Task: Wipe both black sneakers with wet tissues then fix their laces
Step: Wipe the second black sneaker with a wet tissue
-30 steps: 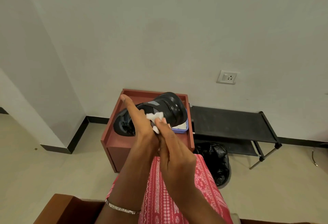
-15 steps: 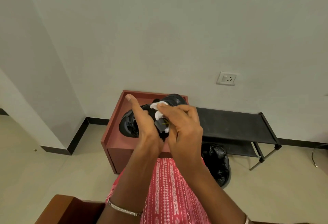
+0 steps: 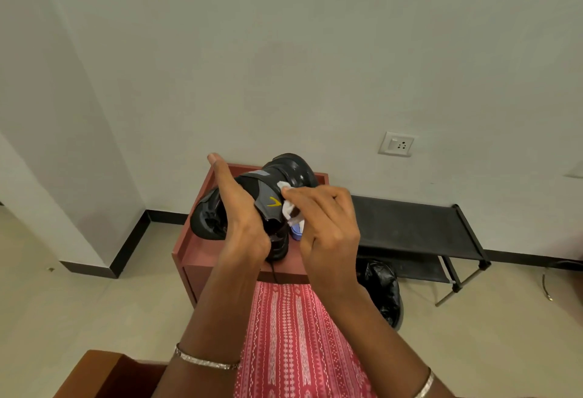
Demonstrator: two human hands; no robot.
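Left hand [image 3: 243,224]: your fingers wrap the black sneaker [image 3: 252,205], held up over the red-brown counter [image 3: 202,246]. Judged light, upper soft, sole stiff; grip the midsole. Right hand [image 3: 328,227]: fingers pinch a limp wet tissue [image 3: 288,206] against the tongue. Hidden: second sneaker, most of the laces, blue object [image 3: 296,233].

The black sneaker [image 3: 284,176] has a glossy, smooth rubber-like sole and matt grey panels (1 carries a yellow mark). The wet tissue [image 3: 287,208] looks soft, white and crumpled. The red-brown bench [image 3: 189,252] looks like painted wood with a dull finish. The rack [image 3: 410,224] is matt black cloth on thin tubes; the bag [image 3: 383,290] is shiny black plastic.
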